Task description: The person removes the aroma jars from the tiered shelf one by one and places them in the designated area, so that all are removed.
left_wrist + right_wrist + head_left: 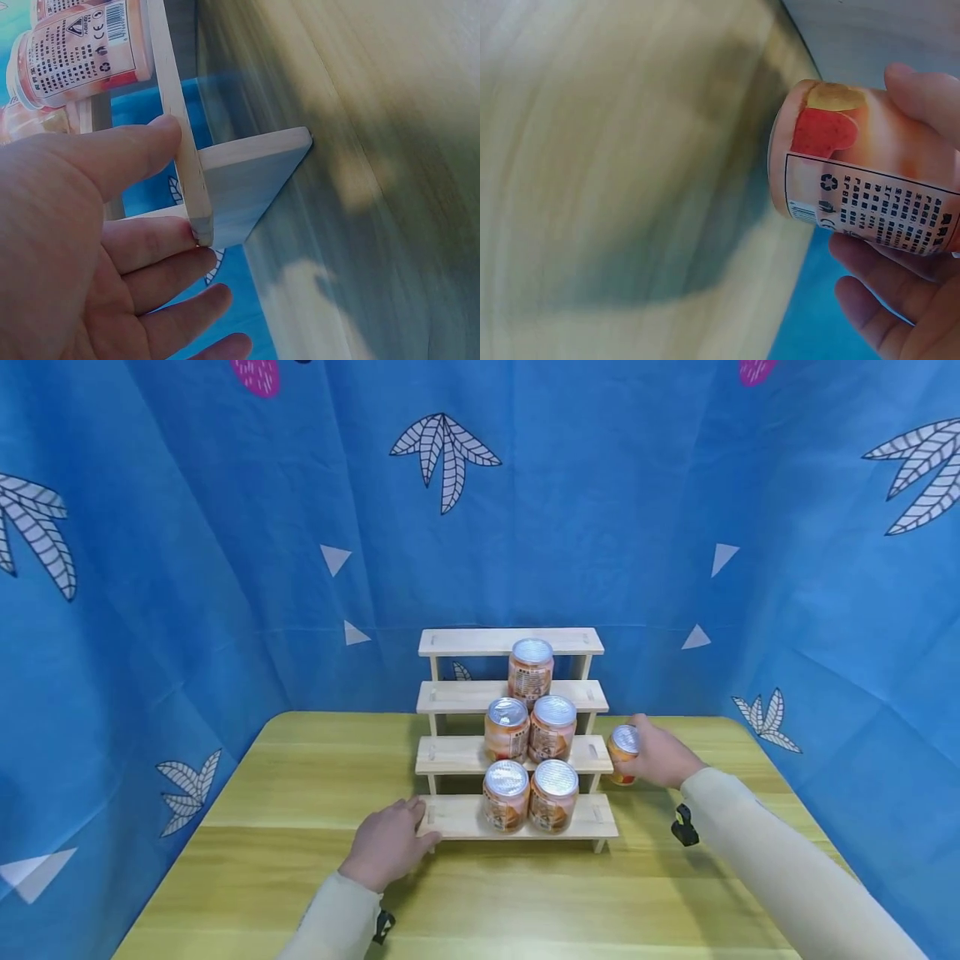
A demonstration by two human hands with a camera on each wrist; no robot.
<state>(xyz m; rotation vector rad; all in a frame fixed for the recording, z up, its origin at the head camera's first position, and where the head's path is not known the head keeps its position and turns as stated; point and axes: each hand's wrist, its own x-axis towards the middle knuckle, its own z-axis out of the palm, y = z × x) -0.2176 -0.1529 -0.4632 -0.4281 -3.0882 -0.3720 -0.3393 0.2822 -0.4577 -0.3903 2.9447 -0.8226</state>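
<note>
A wooden stepped shelf (453, 810) stands on the table. My left hand (390, 845) pinches the left end of its lowest board (178, 135), thumb on one face and index finger on the other. To the right of the shelf, my right hand (657, 758) grips a can (622, 743) with a silver lid and an orange printed label. In the right wrist view, this can (855, 172) sits between thumb and fingers, its base close to the tabletop. Similar cans stand on the shelf: two on the lowest step (555, 797), two above (507, 731), one higher (531, 675).
The top board (465, 642) of the shelf rises at the back, near a blue patterned curtain (525, 543) that hangs behind and on both sides. Light wood-grain tabletop (315, 793) stretches left and right of the shelf.
</note>
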